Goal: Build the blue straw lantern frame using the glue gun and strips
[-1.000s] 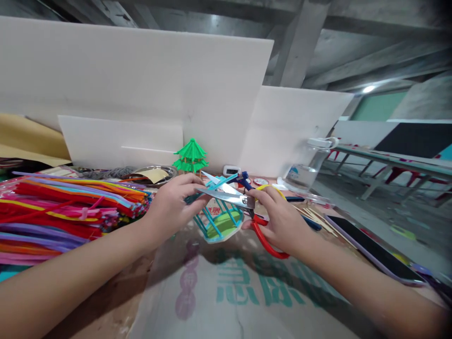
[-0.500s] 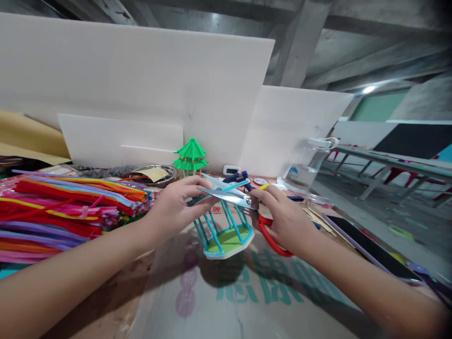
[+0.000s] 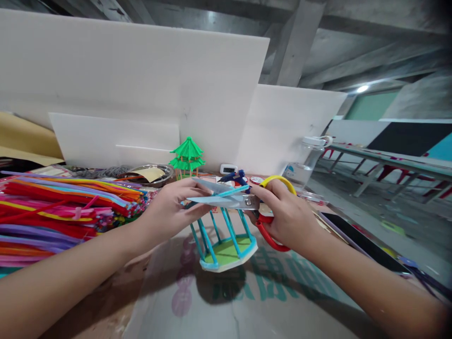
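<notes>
My right hand (image 3: 282, 207) grips a pair of scissors (image 3: 235, 202) with one red and one yellow handle loop. The blades are parted and point left, with a light-blue pipe cleaner (image 3: 233, 190) between them. My left hand (image 3: 173, 202) pinches the top of a small pavilion-like frame (image 3: 228, 254), holding it tilted above the table. This frame has a green floor, a white octagonal base and several blue posts. The blades and my left fingers hide its upper rim. A green two-tiered pavilion model (image 3: 188, 157) stands behind my left hand.
Bundles of coloured pipe cleaners (image 3: 63, 212) lie at left, near a metal bowl (image 3: 164, 173). Behind my hands are a blue glue gun (image 3: 235, 178) and a small white timer (image 3: 229, 168). A water bottle (image 3: 302, 162) and a phone (image 3: 363, 242) are at right. White boards (image 3: 134, 84) stand behind.
The blue frame has tipped and come slightly lower and nearer. The scissors have shifted a little left, their blades now on either side of the light-blue pipe cleaner. The view has turned slightly.
</notes>
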`<state>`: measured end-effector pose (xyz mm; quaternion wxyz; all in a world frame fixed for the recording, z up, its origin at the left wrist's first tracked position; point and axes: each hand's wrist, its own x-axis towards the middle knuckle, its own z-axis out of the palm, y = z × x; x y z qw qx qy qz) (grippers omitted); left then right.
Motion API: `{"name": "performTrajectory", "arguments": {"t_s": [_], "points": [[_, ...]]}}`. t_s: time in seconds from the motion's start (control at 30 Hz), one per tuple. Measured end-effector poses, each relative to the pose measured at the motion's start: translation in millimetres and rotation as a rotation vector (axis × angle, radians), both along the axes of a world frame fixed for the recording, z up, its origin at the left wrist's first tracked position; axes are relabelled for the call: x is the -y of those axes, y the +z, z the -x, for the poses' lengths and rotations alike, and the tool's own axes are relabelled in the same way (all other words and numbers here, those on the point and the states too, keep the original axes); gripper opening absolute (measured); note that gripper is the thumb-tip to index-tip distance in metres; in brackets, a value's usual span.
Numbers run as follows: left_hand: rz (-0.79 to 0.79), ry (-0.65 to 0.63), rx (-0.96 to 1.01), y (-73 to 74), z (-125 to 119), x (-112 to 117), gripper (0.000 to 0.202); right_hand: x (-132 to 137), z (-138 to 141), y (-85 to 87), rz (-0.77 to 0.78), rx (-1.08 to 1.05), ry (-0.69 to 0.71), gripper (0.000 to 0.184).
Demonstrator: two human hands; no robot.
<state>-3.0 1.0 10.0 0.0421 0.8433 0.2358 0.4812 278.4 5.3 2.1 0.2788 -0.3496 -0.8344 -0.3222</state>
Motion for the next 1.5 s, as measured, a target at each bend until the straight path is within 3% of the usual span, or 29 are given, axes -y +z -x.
{"name": "performTrajectory", "arguments": {"t_s": [0.3,0.47,0.57,0.73,0.9,1.1,1.5], "points": [[0.019,0.010,-0.036,-7.7,-0.6,-11.6,0.018,-0.3,-5.1,-4.8,0.061,0.066,-0.027,0.032],[0.019,0.078,-0.046,-10.4,5.3,-19.6,0.024,-12.6,-4.0,-4.2,0.303,-0.117,-0.111,0.022],[-0.099,0.088,-0.055,-12.9,11.3,-25.4,0.020,-25.6,-6.1,-5.3,0.484,-0.237,-0.179,0.034],[-0.282,0.018,-0.112,-21.8,13.3,-33.4,0.011,-42.3,-14.6,-22.0,0.675,-0.231,-0.278,0.040],[-0.272,0.003,-0.212,-28.1,10.3,-33.9,0.014,-53.9,-26.5,-34.4,0.706,-0.142,-0.372,0.045],[-0.177,0.047,-0.230,-24.8,6.2,-24.7,0.018,-71.6,-42.2,-41.3,0.788,-0.132,-0.396,0.056],[-0.125,0.092,-0.315,-17.9,9.9,-28.8,0.018,-82.3,-73.7,-29.4,0.876,-0.013,-0.282,0.052]]}}
